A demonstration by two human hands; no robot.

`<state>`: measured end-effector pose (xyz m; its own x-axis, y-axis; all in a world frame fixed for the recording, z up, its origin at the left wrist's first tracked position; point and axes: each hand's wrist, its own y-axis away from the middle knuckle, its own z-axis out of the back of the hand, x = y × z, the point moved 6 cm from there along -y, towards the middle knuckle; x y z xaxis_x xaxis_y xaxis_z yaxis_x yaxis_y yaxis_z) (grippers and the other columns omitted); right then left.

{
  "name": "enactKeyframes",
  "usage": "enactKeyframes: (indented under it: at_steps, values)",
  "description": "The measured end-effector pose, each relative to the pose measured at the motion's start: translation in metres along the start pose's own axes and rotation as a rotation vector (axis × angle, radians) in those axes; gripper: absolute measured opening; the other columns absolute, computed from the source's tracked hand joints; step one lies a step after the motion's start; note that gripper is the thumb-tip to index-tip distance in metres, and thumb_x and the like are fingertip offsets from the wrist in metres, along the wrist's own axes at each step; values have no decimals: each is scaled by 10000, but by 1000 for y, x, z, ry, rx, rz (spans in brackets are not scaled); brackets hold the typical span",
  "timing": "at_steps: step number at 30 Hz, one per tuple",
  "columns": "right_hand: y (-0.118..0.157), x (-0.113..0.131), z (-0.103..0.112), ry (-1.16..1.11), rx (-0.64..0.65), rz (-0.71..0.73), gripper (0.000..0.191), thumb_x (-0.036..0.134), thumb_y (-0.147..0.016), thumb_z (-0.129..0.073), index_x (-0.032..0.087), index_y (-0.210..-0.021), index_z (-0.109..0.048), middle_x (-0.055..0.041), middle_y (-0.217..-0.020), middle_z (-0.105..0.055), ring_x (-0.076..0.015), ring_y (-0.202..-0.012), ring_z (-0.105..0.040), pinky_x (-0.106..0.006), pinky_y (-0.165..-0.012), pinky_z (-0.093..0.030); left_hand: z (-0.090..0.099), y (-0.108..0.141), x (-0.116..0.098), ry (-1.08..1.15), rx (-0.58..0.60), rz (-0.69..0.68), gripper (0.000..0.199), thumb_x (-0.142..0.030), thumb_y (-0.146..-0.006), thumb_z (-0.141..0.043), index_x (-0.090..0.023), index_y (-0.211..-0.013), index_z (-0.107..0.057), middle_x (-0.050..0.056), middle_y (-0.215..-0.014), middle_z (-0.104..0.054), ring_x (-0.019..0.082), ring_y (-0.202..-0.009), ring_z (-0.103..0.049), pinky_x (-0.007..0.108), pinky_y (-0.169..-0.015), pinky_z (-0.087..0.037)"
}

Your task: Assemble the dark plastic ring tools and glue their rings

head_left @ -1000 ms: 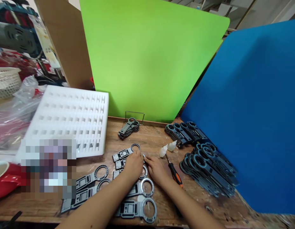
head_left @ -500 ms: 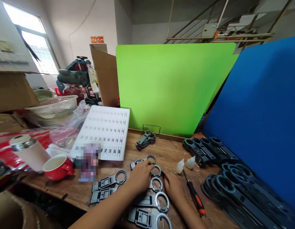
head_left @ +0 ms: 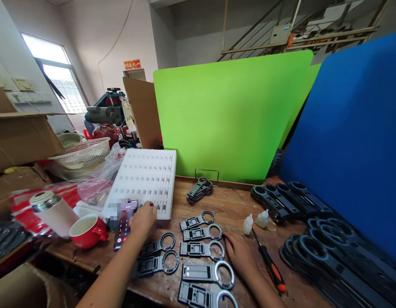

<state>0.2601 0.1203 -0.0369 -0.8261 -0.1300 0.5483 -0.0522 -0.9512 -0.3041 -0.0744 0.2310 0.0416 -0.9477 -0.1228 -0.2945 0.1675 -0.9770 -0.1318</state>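
Note:
My left hand (head_left: 144, 220) is over the lower edge of a white foam tray (head_left: 143, 171) with rows of slots. Its fingers are bent together at the bottom row; whatever is between the fingertips is hidden. A phone (head_left: 123, 229) with a lit screen stands just left of this hand, leaning on the tray. Resting on the wooden table, my right hand (head_left: 239, 252) has its fingers loosely extended and nothing in them. Beside it lies a column of flat grey ring-ended brackets (head_left: 198, 249). Two more such brackets (head_left: 156, 264) lie under and near my left forearm.
Right of my right hand lie a screwdriver (head_left: 270, 265) and two small white bottles (head_left: 248, 224). Stacks of dark ring-ended pieces (head_left: 329, 256) fill the right side. A red mug (head_left: 85, 235) and a flask (head_left: 52, 214) stand left. Green (head_left: 217, 119) and blue panels (head_left: 352, 128) rise behind.
My left hand has moved from the top of the bracket column leftward to the foam tray, uncovering the brackets. My right hand stays by the rings. The view has shifted slightly.

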Motion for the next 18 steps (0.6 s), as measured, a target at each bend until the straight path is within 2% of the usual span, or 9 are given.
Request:
enactKeyframes:
  at_steps: [8, 14, 16, 18]
  values:
    - [-1, 2, 1, 0, 12, -9, 380, 196, -834, -362, 168, -1075, -655, -98, -1103, -664, -219, -1054, -581, -365, -960, -414, -10, -6, 6, 82, 23, 28, 389, -394, -818, -392, -173, -976, -671, 158, -962, -720, 315, -934, -653, 385, -761, -459]
    - [1, 0, 8, -35, -54, -18, 382, 226, -858, -352, 178, -1100, -643, -101, -1102, -661, -226, -1047, -580, -378, -946, -427, 10, 7, 10, 250, -57, 4, 441, -457, -845, -341, -191, -1023, -645, 109, -1006, -712, 277, -943, -638, 341, -755, -444]
    - [2, 11, 14, -76, -102, -5, 365, 236, -864, -362, 196, -1085, -649, -92, -1082, -665, -227, -1036, -583, -379, -937, -432, 17, 17, 6, 313, -52, -34, 438, -482, -836, -353, -194, -960, -659, 89, -958, -718, 264, -908, -639, 324, -730, -443]
    - [0, 33, 19, -154, -119, 28, 341, 246, -871, -377, 213, -1061, -658, -80, -1053, -674, -219, -1013, -593, -365, -918, -442, 19, 27, -4, 382, -11, -90, 435, -510, -817, -380, -191, -872, -671, 63, -860, -723, 250, -840, -644, 309, -689, -446]
